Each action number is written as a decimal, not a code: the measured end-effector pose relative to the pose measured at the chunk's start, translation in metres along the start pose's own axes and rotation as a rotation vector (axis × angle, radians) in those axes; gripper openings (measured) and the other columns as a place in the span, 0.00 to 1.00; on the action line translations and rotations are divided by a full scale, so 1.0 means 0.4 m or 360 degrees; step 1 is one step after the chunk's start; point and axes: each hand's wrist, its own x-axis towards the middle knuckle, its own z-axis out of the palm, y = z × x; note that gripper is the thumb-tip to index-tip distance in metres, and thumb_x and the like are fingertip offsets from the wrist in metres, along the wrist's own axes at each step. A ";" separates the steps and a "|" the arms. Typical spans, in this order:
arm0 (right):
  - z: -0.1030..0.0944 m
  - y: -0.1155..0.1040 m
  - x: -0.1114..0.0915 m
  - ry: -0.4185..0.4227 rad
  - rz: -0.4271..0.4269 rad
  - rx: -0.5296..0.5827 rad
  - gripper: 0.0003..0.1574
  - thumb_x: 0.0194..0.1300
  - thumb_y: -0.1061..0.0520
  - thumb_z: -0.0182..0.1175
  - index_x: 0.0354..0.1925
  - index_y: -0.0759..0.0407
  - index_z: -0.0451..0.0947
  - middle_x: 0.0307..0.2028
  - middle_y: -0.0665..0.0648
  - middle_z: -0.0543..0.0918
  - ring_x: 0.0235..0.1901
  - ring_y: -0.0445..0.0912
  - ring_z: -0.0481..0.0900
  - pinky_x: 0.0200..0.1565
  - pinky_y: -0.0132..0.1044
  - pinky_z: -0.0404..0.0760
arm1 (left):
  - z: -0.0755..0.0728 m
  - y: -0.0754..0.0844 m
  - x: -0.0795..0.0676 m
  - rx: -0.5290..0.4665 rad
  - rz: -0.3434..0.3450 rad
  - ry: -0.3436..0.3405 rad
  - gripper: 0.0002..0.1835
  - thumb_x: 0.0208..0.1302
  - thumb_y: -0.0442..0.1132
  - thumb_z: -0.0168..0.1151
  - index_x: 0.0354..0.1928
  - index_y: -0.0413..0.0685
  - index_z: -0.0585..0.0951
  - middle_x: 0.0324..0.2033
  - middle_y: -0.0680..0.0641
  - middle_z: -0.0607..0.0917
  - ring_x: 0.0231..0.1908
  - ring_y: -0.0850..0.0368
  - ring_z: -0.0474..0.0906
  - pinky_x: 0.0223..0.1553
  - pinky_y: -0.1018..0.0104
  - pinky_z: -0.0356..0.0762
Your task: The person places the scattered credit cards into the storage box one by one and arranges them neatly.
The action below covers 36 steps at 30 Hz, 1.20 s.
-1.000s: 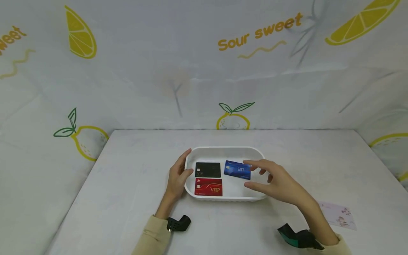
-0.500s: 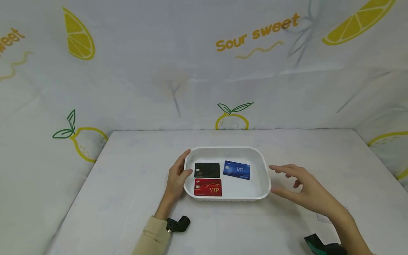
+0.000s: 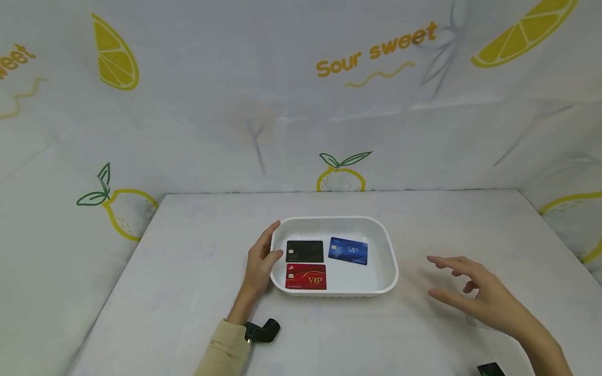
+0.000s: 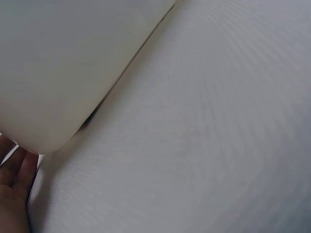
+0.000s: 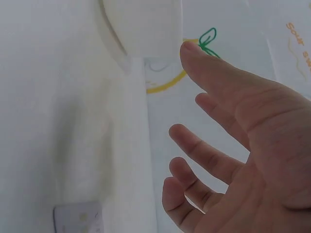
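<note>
At the left end of a white plastic tray [image 3: 388,282], my left hand [image 3: 260,263] grips the rim, thumb over it and fingers along the outside. The left wrist view shows some of its fingers against the tray's outer wall. Inside the tray lie a black VIP card [image 3: 304,251], a red VIP card [image 3: 305,277] below it and a slightly tilted blue VIP card [image 3: 348,251] to their right. My right hand [image 3: 484,295] hovers right of the tray, fingers and thumb spread apart, holding nothing. Under it lies a pale card [image 5: 77,218], mostly hidden in the head view.
A white cloth covers the table [image 3: 211,230]. Behind it stands a white backdrop [image 3: 211,125] printed with lemons and lettering. Black camera mounts sit on both wrists, the left mount [image 3: 263,330] showing fully beside the sleeve.
My right hand has moved from over the blue card out of the tray to the right and nearer me, over the pale card. The left hand, tray and cards have stayed put.
</note>
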 end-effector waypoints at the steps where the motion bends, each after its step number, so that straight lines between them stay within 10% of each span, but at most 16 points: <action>1: -0.003 0.010 -0.007 0.0004 0.0004 0.0000 0.40 0.52 0.59 0.78 0.64 0.50 0.79 0.55 0.26 0.77 0.49 0.27 0.68 0.36 0.27 0.74 | 0.000 0.000 0.000 0.0004 0.0002 0.0001 0.34 0.65 0.34 0.51 0.76 0.48 0.67 0.71 0.38 0.74 0.65 0.38 0.76 0.67 0.36 0.73; 22: -0.056 0.172 -0.140 0.0048 0.0125 -0.0136 0.45 0.42 0.63 0.81 0.62 0.51 0.81 0.51 0.15 0.68 0.39 0.22 0.66 0.26 0.28 0.66 | 0.002 0.003 -0.001 -0.0003 -0.0010 0.0006 0.34 0.64 0.34 0.50 0.76 0.49 0.67 0.71 0.39 0.75 0.66 0.39 0.76 0.67 0.37 0.72; 30: -0.080 0.222 -0.175 -0.0103 0.0249 -0.0310 0.48 0.43 0.57 0.82 0.65 0.47 0.79 0.50 0.72 0.78 0.46 0.11 0.52 0.34 0.13 0.60 | 0.003 0.004 -0.001 -0.0012 -0.0017 0.0004 0.35 0.64 0.34 0.50 0.76 0.48 0.67 0.72 0.39 0.74 0.66 0.38 0.76 0.68 0.36 0.71; 36: -0.083 0.253 -0.179 -0.0053 0.0177 -0.0342 0.42 0.38 0.58 0.83 0.56 0.41 0.85 0.44 0.67 0.79 0.45 0.12 0.53 0.35 0.12 0.57 | 0.004 0.002 0.000 -0.0013 -0.0011 0.0006 0.34 0.65 0.34 0.50 0.76 0.48 0.67 0.72 0.39 0.74 0.67 0.39 0.75 0.67 0.37 0.72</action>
